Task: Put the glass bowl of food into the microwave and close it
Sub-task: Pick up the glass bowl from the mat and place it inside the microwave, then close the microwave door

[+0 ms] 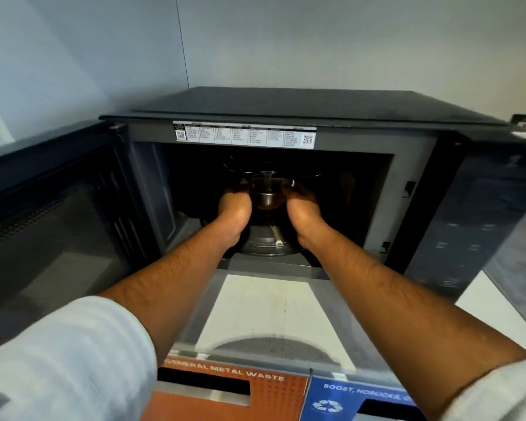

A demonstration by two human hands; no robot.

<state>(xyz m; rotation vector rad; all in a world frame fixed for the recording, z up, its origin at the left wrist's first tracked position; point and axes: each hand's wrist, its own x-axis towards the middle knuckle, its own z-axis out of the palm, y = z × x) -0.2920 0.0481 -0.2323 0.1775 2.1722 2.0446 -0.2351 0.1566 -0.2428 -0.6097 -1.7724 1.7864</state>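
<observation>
**Glass bowl held inside the open oven**

Glass, clear and round, the small bowl of dark food (266, 192) sits between both hands inside the black microwave (286, 117) cavity. The left hand (234, 205) and right hand (301, 205) curl against its opposite sides, equally near. Whether it rests on the round glass turntable (264, 241) below cannot be told. The dark mesh-windowed door (52, 226) stands swung open on the left, nearer the left hand.
</observation>
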